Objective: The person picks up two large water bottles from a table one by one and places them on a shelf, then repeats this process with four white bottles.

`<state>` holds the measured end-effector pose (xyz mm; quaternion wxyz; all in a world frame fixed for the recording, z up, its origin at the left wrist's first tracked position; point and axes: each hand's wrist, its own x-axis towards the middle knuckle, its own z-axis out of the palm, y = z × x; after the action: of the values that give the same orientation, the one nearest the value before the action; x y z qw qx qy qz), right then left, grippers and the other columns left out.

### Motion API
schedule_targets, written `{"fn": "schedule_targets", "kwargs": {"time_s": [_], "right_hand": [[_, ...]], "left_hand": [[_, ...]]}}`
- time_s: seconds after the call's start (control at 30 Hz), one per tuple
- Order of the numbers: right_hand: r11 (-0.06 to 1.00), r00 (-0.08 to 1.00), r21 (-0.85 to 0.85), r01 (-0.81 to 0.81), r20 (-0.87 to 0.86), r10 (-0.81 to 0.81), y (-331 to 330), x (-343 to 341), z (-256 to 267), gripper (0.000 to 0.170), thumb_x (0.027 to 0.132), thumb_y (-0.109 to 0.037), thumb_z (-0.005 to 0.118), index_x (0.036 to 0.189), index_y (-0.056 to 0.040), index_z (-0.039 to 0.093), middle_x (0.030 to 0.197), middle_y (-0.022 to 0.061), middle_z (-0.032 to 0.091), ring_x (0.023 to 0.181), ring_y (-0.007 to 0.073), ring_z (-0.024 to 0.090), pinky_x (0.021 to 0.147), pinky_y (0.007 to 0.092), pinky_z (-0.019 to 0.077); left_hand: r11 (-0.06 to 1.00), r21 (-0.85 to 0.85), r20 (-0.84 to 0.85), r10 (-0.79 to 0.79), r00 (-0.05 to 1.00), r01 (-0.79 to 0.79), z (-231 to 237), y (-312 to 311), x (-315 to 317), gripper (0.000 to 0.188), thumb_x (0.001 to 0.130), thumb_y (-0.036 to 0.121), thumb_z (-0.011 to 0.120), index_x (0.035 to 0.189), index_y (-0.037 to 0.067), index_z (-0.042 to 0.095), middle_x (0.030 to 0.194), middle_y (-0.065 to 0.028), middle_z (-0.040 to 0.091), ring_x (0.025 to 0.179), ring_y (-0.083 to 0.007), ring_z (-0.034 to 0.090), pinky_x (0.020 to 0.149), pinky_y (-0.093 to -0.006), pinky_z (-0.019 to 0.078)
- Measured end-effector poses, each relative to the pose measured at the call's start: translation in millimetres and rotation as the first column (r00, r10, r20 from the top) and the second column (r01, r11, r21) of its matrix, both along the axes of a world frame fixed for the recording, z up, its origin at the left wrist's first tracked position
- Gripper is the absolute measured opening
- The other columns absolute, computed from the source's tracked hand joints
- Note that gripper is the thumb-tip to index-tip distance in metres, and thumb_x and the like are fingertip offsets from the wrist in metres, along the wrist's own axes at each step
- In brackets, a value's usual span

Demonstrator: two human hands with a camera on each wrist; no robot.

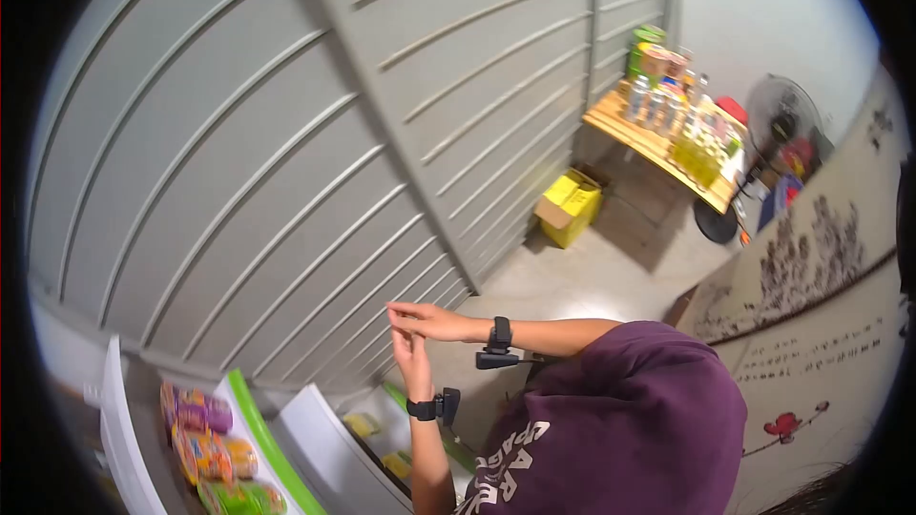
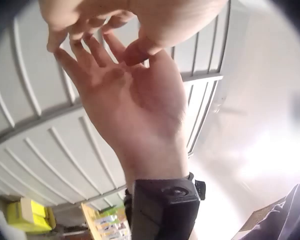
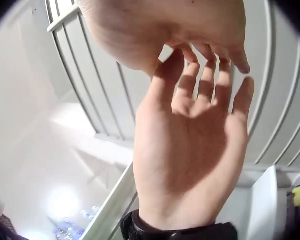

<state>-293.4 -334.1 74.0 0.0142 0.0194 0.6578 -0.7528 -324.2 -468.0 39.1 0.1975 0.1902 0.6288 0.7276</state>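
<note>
Both hands are raised in front of the body, empty, palms facing and fingers loosely bent. In the head view the right hand (image 1: pixel 434 324) comes in from the right, its fingers over the fingertips of the left hand (image 1: pixel 413 370), which points upward. The left wrist view shows the left hand (image 2: pixel 177 22) along the top and the right hand (image 2: pixel 135 110) below it, fingertips close together. From the right wrist, the right hand (image 3: pixel 165 27) is uppermost and the left hand (image 3: pixel 190 145) is underneath, palm showing. Each wrist carries a black strap with a small camera (image 1: pixel 496 360).
Bright snack packs (image 1: pixel 205 415) fill a green-edged shelf (image 1: pixel 262 439) at lower left. A grey ribbed wall (image 1: pixel 286 162) runs behind the hands. Farther off are a yellow carton (image 1: pixel 571 208), a wooden table (image 1: pixel 620 129) crowded with bottles, and a standing fan (image 1: pixel 784 124).
</note>
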Motion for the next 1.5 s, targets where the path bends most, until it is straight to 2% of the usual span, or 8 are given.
{"fn": "schedule_targets", "kwargs": {"time_s": [0.13, 0.37, 0.53, 0.73, 0.97, 1.2, 1.43, 1.5], "right_hand": [[0.987, 0.978, 0.017, 0.159, 0.135, -0.16, 90, 68, -67, 0.063, 0.1, -0.046, 0.051, 0.148, -0.0069, 0.04, 0.143, 0.0136, 0.05, 0.132, 0.0227, 0.046, 0.109, 0.0346, 0.0367], [0.907, 0.907, -0.039, 0.419, 0.07, -0.416, 232, 156, -101, 0.058, 0.102, -0.04, 0.051, 0.147, -0.0058, 0.041, 0.134, 0.0095, 0.056, 0.12, 0.0182, 0.054, 0.105, 0.0326, 0.0411], [0.768, 0.805, -0.28, 0.576, 0.032, -0.593, 314, 195, -100, 0.05, 0.103, -0.03, 0.05, 0.147, -0.0063, 0.04, 0.108, 0.0056, 0.06, 0.095, 0.0122, 0.061, 0.075, 0.0281, 0.0603], [0.737, 0.776, -0.251, 0.627, 0.121, -0.619, 375, 236, -85, 0.046, 0.103, -0.028, 0.05, 0.143, -0.0056, 0.045, 0.108, 0.0045, 0.062, 0.095, 0.011, 0.06, 0.078, 0.029, 0.0575], [0.494, 0.512, -0.186, 0.849, 0.064, -0.857, 418, 277, -115, 0.042, 0.103, -0.026, 0.051, 0.138, -0.0037, 0.051, 0.11, 0.0046, 0.065, 0.1, 0.0093, 0.059, 0.081, 0.0247, 0.0514], [0.408, 0.432, -0.157, 0.899, 0.177, -0.884, 498, 278, -113, 0.042, 0.103, -0.028, 0.051, 0.137, -0.0042, 0.052, 0.114, 0.0047, 0.064, 0.1, 0.0099, 0.06, 0.083, 0.0247, 0.0508], [0.284, 0.308, -0.146, 0.948, 0.182, -0.934, 613, 273, -84, 0.043, 0.102, -0.029, 0.053, 0.138, -0.0049, 0.052, 0.118, 0.003, 0.062, 0.103, 0.0092, 0.058, 0.085, 0.026, 0.0503], [0.273, 0.294, -0.146, 0.951, 0.158, -0.942, 650, 269, -79, 0.044, 0.101, -0.028, 0.053, 0.138, -0.0034, 0.05, 0.118, 0.005, 0.062, 0.105, 0.0122, 0.06, 0.086, 0.0287, 0.0527]], "left_hand": [[0.964, -0.172, 0.234, -0.162, 0.959, 0.204, -57, 57, 31, 0.052, 0.101, 0.021, 0.053, 0.148, 0.003, 0.038, 0.135, -0.0087, 0.058, 0.124, -0.0169, 0.055, 0.099, -0.0331, 0.0445], [0.873, -0.204, 0.223, -0.4, 0.889, 0.443, -66, 243, 78, 0.045, 0.101, 0.028, 0.054, 0.136, 0.001, 0.052, 0.119, -0.0064, 0.064, 0.112, -0.0159, 0.06, 0.09, -0.0334, 0.0507], [0.81, -0.046, 0.223, -0.562, 0.796, 0.585, -58, 357, 119, 0.036, 0.102, 0.021, 0.052, 0.131, 0.0, 0.056, 0.12, -0.0075, 0.062, 0.11, -0.0163, 0.061, 0.089, -0.0334, 0.0542], [0.786, -0.052, 0.294, -0.578, 0.762, 0.616, -77, 431, 150, 0.032, 0.1, 0.017, 0.056, 0.126, -0.003, 0.056, 0.12, -0.0105, 0.063, 0.107, -0.0179, 0.062, 0.086, -0.0332, 0.0552], [0.558, -0.064, 0.288, -0.783, 0.551, 0.827, -95, 516, 171, 0.021, 0.096, 0.011, 0.061, 0.112, -0.002, 0.062, 0.103, -0.0081, 0.068, 0.094, -0.0141, 0.066, 0.079, -0.0261, 0.0541], [0.483, -0.008, 0.332, -0.824, 0.458, 0.875, -114, 612, 174, 0.02, 0.097, 0.01, 0.058, 0.113, -0.002, 0.061, 0.103, -0.006, 0.066, 0.094, -0.0122, 0.064, 0.08, -0.0235, 0.0505], [0.293, 0.01, 0.271, -0.921, 0.279, 0.956, -88, 752, 164, 0.019, 0.097, 0.009, 0.055, 0.111, -0.001, 0.062, 0.105, -0.0073, 0.066, 0.096, -0.0153, 0.065, 0.081, -0.0316, 0.0576], [0.264, -0.013, 0.152, -0.953, 0.263, 0.964, -85, 792, 159, 0.018, 0.097, 0.01, 0.056, 0.111, 0.0, 0.063, 0.102, -0.0046, 0.066, 0.093, -0.0113, 0.064, 0.079, -0.0252, 0.0536]]}}
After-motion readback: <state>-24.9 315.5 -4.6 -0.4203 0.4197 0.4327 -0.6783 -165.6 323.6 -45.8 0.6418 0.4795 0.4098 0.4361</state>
